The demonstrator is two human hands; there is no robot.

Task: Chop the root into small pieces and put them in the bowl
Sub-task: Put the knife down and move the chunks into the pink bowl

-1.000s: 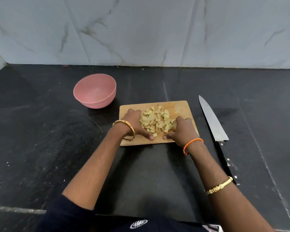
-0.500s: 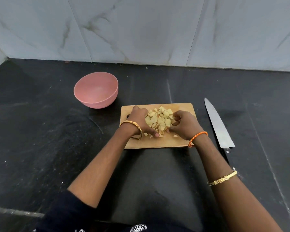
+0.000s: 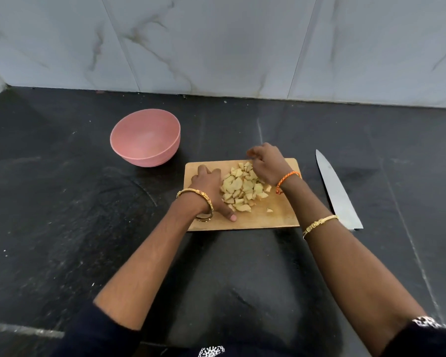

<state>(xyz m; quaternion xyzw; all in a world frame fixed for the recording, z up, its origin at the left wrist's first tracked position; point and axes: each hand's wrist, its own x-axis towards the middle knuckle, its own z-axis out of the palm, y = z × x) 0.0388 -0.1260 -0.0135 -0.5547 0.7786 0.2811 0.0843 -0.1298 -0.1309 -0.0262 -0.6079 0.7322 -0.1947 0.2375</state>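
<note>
A heap of pale yellow chopped root pieces [image 3: 242,188] lies on the wooden cutting board [image 3: 273,217]. My left hand [image 3: 210,188] rests flat on the board, its fingers against the left side of the heap and its thumb stretched toward me. At the heap's far right side my right hand [image 3: 267,163] hovers, raised a little, with blurred, curled fingers. Whether those fingers hold pieces is hidden. One stray piece [image 3: 269,210] lies apart near the board's front. The pink bowl [image 3: 145,137] stands empty to the board's far left.
A large kitchen knife [image 3: 336,189] lies on the black stone counter [image 3: 62,215] right of the board, tip pointing away from me. A marble-tiled wall [image 3: 216,42] closes off the back of the counter.
My right hand has lifted from the heap's near right side to its far edge. The left hand stays against the left side, and the pieces are pushed into a tighter heap.
</note>
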